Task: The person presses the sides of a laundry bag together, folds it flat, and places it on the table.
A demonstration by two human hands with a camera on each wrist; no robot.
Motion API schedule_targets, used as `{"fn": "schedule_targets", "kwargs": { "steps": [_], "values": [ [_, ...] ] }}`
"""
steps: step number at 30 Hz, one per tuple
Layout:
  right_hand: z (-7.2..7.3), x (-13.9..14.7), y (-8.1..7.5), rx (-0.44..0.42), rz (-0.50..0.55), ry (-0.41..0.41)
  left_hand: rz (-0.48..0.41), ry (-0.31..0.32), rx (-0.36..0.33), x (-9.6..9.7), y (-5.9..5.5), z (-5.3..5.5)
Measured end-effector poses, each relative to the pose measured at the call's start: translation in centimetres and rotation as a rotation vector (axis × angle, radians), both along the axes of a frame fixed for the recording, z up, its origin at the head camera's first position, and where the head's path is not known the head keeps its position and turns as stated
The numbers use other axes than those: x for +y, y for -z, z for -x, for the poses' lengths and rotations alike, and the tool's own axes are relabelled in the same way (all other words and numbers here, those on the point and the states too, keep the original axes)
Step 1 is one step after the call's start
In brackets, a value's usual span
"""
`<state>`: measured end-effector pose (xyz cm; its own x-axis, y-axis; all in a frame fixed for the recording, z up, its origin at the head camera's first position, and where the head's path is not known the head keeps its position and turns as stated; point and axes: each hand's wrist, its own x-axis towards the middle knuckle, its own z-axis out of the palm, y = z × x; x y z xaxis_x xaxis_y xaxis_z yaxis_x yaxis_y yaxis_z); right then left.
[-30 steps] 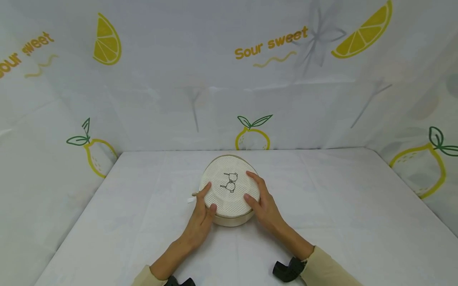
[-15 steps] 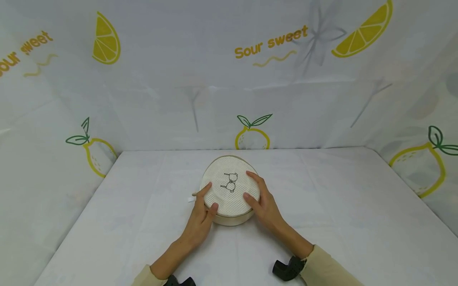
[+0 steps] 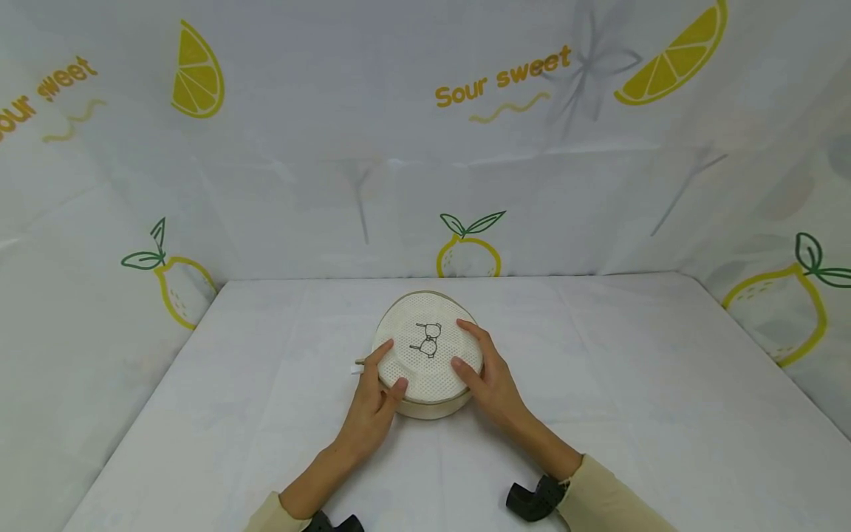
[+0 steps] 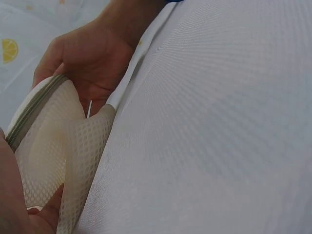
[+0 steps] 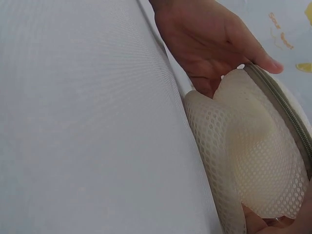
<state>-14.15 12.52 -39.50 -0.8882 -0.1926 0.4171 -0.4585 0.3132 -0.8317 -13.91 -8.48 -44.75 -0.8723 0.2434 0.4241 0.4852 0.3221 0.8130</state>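
A round cream mesh laundry bag [image 3: 425, 307], with two line-drawn bears on its top, sits on the white table between both hands. My left hand [image 3: 368, 414] grips its near left side, thumb and a finger lying over the top. The right side is held by my right hand [image 3: 495, 388], its thumb and a finger also on the top panel. Wrist views show a greenish zipper [image 4: 34, 108] round the upper rim and a side wall [image 5: 209, 131] of coarse mesh bulging in a fold. Fingers under the bag are partly hidden.
A white cloth covers the table [image 3: 631, 414]. Behind it hangs a white curtain [image 3: 299, 185] printed with lemons and words. A small white tag [image 3: 357, 369] sticks out at the bag's left. Black wrist cameras [image 3: 535, 502] sit on both forearms.
Very little differs. The bag's far rim has come slightly nearer the person, and the left thumb has shifted slightly right on the top. Both hands keep their hold.
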Motion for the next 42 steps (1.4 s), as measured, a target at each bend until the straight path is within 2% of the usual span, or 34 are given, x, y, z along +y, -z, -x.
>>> {"fn": "schedule_targets", "kwargs": {
  "steps": [7,12,19,23,28,40,42],
  "values": [
    [-0.1,-0.1,-0.2,-0.022,-0.014,0.016,-0.024,-0.004,-0.018,0.0,-0.1,-0.1],
    [-0.1,-0.1,-0.2,-0.022,-0.019,0.013,-0.029,-0.013,-0.056,0.1,-0.2,-0.2],
    [1.6,0.6,3.0,-0.019,-0.012,0.009,-0.050,-0.015,-0.086,0.1,-0.2,-0.2],
    [1.9,0.8,3.7,-0.018,-0.023,0.004,-0.073,-0.011,-0.099,0.1,-0.2,-0.1],
    [2.0,0.8,3.9,-0.022,-0.039,0.000,-0.085,-0.011,-0.101,0.0,0.0,-0.1],
    [1.9,0.8,3.8,-0.090,-0.048,0.004,-0.094,0.003,-0.112,-0.1,-0.1,-0.1],
    [1.8,0.8,3.7,-0.100,-0.048,0.007,-0.092,-0.001,-0.125,0.1,-1.0,-0.5]
  ]
}}
